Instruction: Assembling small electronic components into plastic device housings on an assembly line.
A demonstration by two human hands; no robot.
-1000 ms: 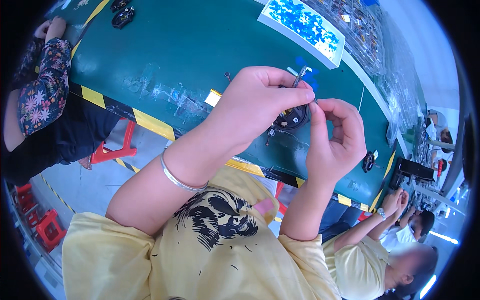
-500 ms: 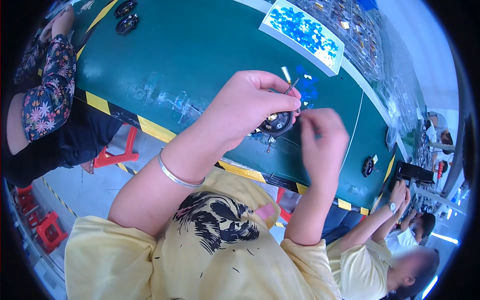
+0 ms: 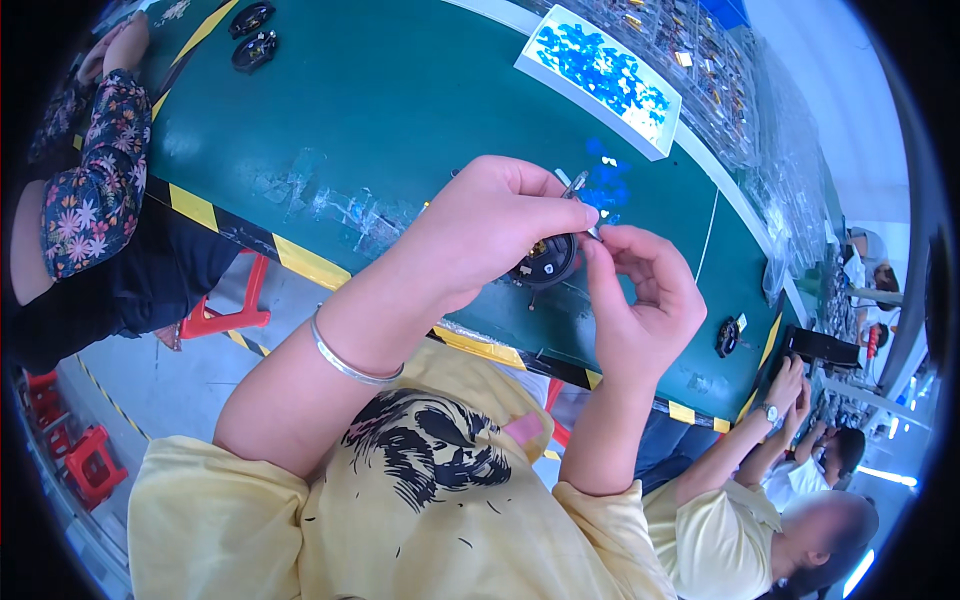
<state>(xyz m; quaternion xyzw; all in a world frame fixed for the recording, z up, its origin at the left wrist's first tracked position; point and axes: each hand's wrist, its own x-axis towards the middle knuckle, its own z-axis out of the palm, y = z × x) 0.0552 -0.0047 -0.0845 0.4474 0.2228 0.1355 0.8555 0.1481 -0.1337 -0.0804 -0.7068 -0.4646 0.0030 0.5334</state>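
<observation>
My left hand (image 3: 500,220) is closed around a round black housing (image 3: 548,268) with small parts inside, above the green table. A thin metal piece (image 3: 576,184) sticks up past its thumb and index finger; its kind is unclear. My right hand (image 3: 652,300) has thumb and index finger pinched together, right against the left fingertips. What that pinch holds is too small to name. Beyond the hands, small blue pieces (image 3: 606,186) lie on the table (image 3: 400,110).
A white tray (image 3: 583,112) of blue pieces stands at the far edge, before plastic-covered bins (image 3: 700,75). More black housings lie at far left (image 3: 255,52) and right (image 3: 728,337). Co-workers' arms show at left (image 3: 105,190) and right (image 3: 740,445). Red stools (image 3: 225,312) stand below.
My right hand, blurred and apart before, has come in to the left fingertips and pinched there. My left hand has shifted slightly, and the housing in it has turned.
</observation>
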